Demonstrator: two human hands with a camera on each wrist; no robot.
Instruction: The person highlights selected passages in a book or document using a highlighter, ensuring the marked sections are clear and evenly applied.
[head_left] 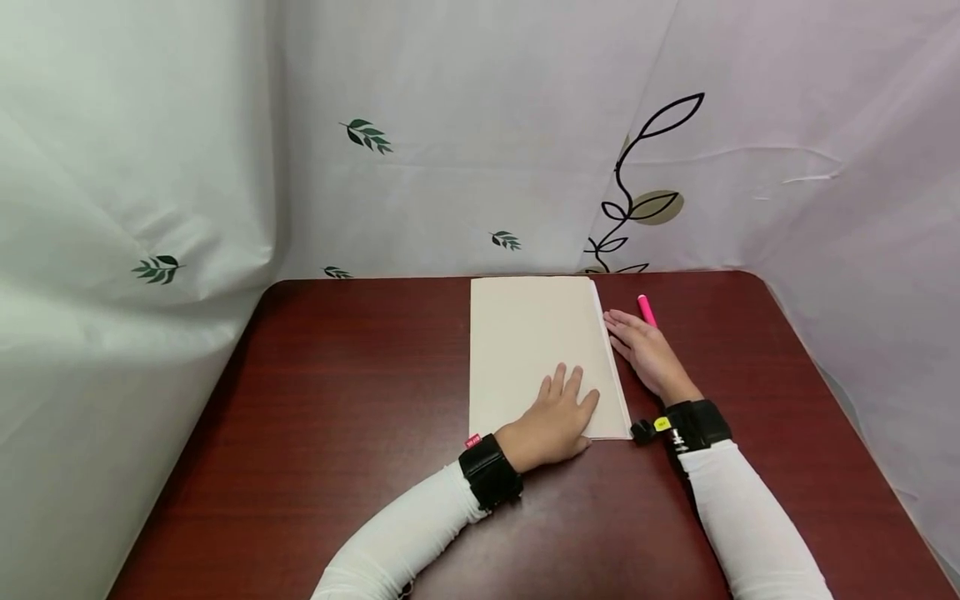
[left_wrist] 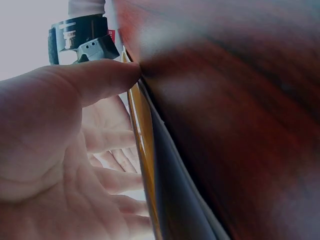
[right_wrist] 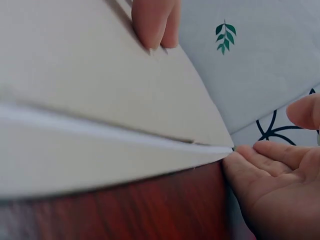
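Observation:
A notebook (head_left: 528,333) with a plain cream cover lies closed on the table, its white page edges showing along the right side. My left hand (head_left: 551,423) rests on the lower part of the cover with fingers spread. In the left wrist view its thumb (left_wrist: 107,79) lies at the near edge, where the pages (left_wrist: 145,130) gap slightly. Beside the notebook's right edge is my right hand (head_left: 647,354), fingers extended. Its fingertips (right_wrist: 237,161) meet that edge near the far corner in the right wrist view.
A pink marker (head_left: 647,310) lies just beyond the right hand, partly hidden by it. The dark red wooden table (head_left: 337,375) ends at a white curtain (head_left: 450,192) with leaf prints, which also hangs along both sides. Black camera straps (head_left: 491,472) circle both wrists.

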